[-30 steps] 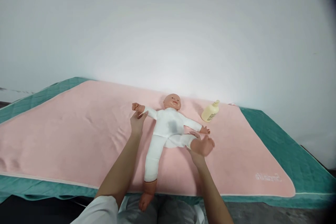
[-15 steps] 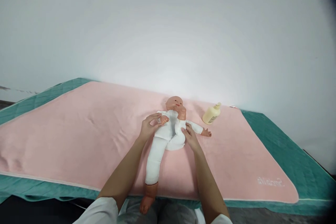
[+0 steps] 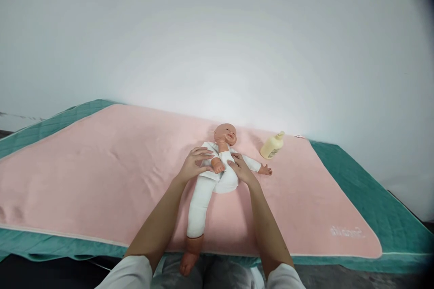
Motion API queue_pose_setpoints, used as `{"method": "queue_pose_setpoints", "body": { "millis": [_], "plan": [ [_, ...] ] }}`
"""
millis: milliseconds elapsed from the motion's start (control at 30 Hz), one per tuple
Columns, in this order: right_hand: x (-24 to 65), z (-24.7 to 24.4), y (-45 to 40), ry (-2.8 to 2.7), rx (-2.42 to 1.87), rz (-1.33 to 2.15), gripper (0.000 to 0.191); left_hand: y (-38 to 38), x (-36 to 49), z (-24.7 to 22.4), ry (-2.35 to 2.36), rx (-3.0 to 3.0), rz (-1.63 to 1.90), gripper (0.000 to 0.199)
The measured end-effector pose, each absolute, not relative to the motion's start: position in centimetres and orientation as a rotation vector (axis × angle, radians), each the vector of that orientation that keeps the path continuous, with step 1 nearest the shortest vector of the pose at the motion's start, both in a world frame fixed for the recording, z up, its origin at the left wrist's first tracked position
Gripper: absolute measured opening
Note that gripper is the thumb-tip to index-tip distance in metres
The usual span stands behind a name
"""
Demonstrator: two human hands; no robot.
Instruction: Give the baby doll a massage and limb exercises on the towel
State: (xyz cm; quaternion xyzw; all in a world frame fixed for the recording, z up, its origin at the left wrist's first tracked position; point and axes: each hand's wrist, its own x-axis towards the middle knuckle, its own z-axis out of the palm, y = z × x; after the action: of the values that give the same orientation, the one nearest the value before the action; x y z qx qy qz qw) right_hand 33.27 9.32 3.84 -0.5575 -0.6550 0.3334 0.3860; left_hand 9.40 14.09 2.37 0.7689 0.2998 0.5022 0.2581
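A baby doll (image 3: pixel 225 183) in white clothing lies on its back on a pink blanket, head toward the wall. My left hand (image 3: pixel 194 165) curls round the doll's arm on the left, thumb below and fingers above, by the doll's small fist (image 3: pixel 217 165). My right hand (image 3: pixel 242 168) grips the doll's bent leg, which is folded up over its torso with the foot (image 3: pixel 223 145) close under the chin. The other leg (image 3: pixel 200 205) lies straight toward me, its foot hanging past the bed edge. My right palm is turned away from view.
A pale yellow pump bottle (image 3: pixel 271 146) stands on the pink blanket (image 3: pixel 101 171), right of the doll's head. Under the blanket is a green quilted cover (image 3: pixel 359 185). A white wall (image 3: pixel 217 45) rises behind the far edge.
The doll's bent leg has shifted left, its foot moving from beside the chin to below it. The doll's fist has moved down and right. My right hand has moved slightly up and left.
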Motion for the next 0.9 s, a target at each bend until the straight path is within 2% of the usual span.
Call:
{"method": "queue_pose_setpoints", "body": {
  "millis": [367,467,700,900],
  "plan": [
    [33.2,4.7,9.7,-1.712,-1.457,0.892,0.039,14.2,9.4,2.1,0.849,2.269,1.378,0.034],
    [33.2,5.0,9.7,-1.707,-1.467,0.894,0.041,14.3,9.4,1.9,0.85,2.284,1.38,0.034],
    [33.3,5.0,9.3,-1.685,-1.462,0.921,0.049,14.0,9.7,1.9,0.871,2.301,1.448,0.018],
    [33.9,4.7,8.7,-1.715,-1.422,0.931,0.051,14.0,9.4,2.1,0.954,2.266,1.631,0.022]
  ]
}}
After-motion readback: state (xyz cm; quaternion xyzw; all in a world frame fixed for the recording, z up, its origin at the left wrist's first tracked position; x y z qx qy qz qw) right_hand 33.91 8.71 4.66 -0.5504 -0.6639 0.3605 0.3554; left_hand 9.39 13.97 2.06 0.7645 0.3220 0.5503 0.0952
